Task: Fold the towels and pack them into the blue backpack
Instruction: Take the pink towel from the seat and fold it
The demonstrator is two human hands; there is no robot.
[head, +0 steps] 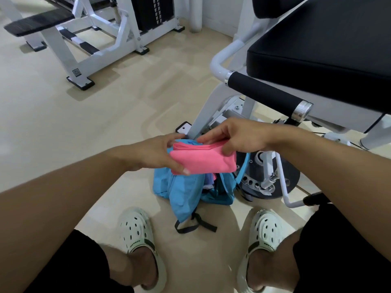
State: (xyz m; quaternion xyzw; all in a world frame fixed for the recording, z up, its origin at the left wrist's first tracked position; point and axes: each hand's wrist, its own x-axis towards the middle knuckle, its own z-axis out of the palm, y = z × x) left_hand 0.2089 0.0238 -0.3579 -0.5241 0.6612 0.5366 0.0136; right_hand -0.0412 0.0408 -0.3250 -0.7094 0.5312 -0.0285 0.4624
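Clogs (139,235) down on the floor, and I've got the pink towel (203,160) pinched by left hand (157,154) and right hand (231,137) above the blue backpack (186,193); soft, light, floppy, so grip the folded edges

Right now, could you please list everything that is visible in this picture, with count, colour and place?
folded pink cloth towel: one, pink, held above the backpack by both hands
soft blue fabric backpack: one, blue, on the floor between the feet, top open, some cloth visible inside
black backpack strap: one, black, on the floor below the backpack
white-framed gym machine with black padded seat: one, white and black, right side
black foam handle with chrome end: one, on that machine, above the hands
white-framed weight bench machine: one, white and black, top left
beige tiled floor: beige, under everything
pale perforated clogs: two, whitish, on the feet at the bottom
left hand: grips the towel's left end
right hand: pinches the towel's top edge
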